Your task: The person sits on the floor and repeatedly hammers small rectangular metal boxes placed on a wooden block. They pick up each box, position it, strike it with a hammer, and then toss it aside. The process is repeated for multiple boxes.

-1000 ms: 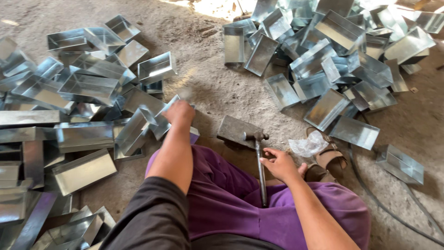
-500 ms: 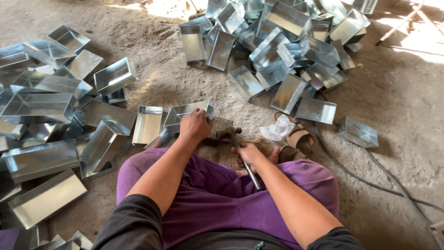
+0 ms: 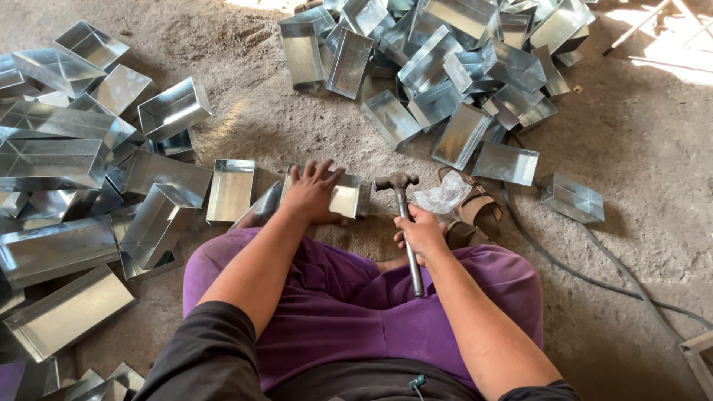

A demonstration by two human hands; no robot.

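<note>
Shiny rectangular metal tray (image 3: 346, 196) flat on ground, steel hammer (image 3: 405, 223) beside it.

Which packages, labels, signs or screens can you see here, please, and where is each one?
Clear plastic bag: crumpled, see-through, on the ground beside the sandal, just past the hammer that the right hand grips.
No labels, signs or screens show; the metal trays and the tray under the left hand are bare shiny sheet.

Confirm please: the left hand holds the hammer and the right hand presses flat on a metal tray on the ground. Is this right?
The hands are swapped. In the head view the right hand holds the hammer, and the left hand presses flat on the metal tray on the ground.
</note>
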